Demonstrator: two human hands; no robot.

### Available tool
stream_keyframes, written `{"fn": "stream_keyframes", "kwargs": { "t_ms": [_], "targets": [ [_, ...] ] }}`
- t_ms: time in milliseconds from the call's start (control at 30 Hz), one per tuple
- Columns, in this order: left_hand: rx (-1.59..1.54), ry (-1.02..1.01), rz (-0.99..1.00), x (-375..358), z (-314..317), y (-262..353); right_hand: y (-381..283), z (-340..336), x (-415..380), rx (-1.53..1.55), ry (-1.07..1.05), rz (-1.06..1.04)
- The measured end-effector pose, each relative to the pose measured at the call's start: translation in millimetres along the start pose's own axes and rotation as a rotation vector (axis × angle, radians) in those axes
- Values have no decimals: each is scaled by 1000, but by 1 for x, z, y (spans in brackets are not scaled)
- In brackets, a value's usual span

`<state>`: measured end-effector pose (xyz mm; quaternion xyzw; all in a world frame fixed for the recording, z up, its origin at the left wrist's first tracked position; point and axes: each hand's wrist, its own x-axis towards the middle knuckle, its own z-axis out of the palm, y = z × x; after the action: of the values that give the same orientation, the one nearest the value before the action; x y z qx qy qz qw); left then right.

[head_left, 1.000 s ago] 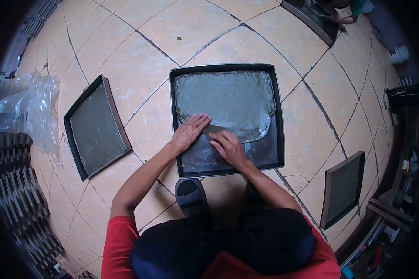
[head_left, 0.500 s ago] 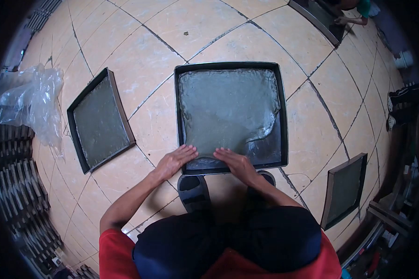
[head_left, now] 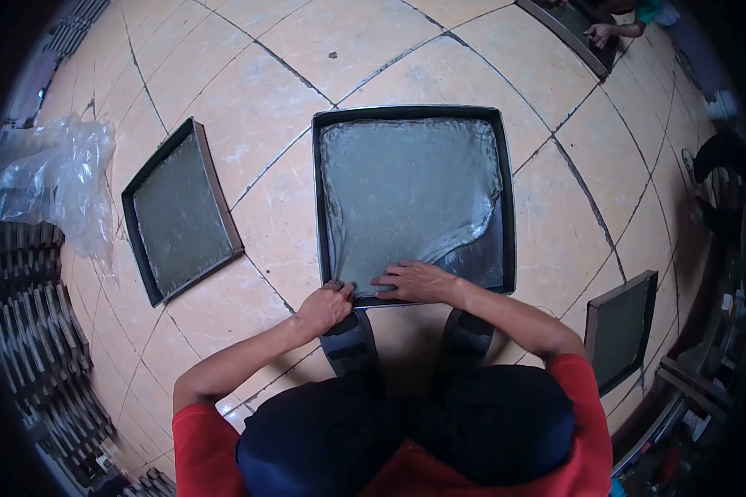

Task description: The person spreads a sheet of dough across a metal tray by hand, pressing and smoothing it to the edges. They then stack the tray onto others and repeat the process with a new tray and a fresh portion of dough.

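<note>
A dark square tray (head_left: pixel 510 240) lies on the floor before my feet, with a soft grey-green dough-like sheet (head_left: pixel 406 186) spread over most of its bottom. The near right part of the tray bottom shows bare beside the sheet's slanting, thick edge. My left hand (head_left: pixel 325 311) is at the near left corner, its fingers curled on the sheet's edge by the rim. Just right of it, my right hand (head_left: pixel 419 282) has bent fingers gripping the near edge of the sheet. The fingertips of both hands are partly hidden.
Filled trays lie at left (head_left: pixel 182 219) and right (head_left: pixel 622 331). A co-worker's hand (head_left: pixel 601 33) is at another tray (head_left: pixel 564 33), top right. Clear plastic (head_left: pixel 54 178) lies by stacked dark trays (head_left: pixel 37 331) at left. Tiled floor (head_left: pixel 273 190) surrounds them.
The sheet's near edge has come closer to the tray's near rim. My left hand has moved toward me and curled; my right hand has turned inward, its fingers now bent on the sheet.
</note>
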<state>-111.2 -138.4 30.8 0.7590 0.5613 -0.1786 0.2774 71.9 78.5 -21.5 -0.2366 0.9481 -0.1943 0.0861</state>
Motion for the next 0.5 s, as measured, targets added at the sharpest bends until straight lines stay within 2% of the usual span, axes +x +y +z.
{"fn": "stream_keyframes", "kwargs": {
  "t_ms": [67,167,267,367,467,500],
  "targets": [
    [20,87,-10,-4,22,0,2,-1,0,-46,20,-23],
    [25,146,-34,-8,29,3,-5,-42,29,-90,-343,-34],
    [-34,193,-57,-8,28,6,9,6,53,-153,268,-117],
    [-93,175,-83,-14,10,13,14,39,62,34,173,-106],
    [-188,151,-110,-26,6,12,7,4,70,-72,25,-125],
    [-221,166,-112,-22,19,5,9,24,73,-62,49,-142]
  ]
}}
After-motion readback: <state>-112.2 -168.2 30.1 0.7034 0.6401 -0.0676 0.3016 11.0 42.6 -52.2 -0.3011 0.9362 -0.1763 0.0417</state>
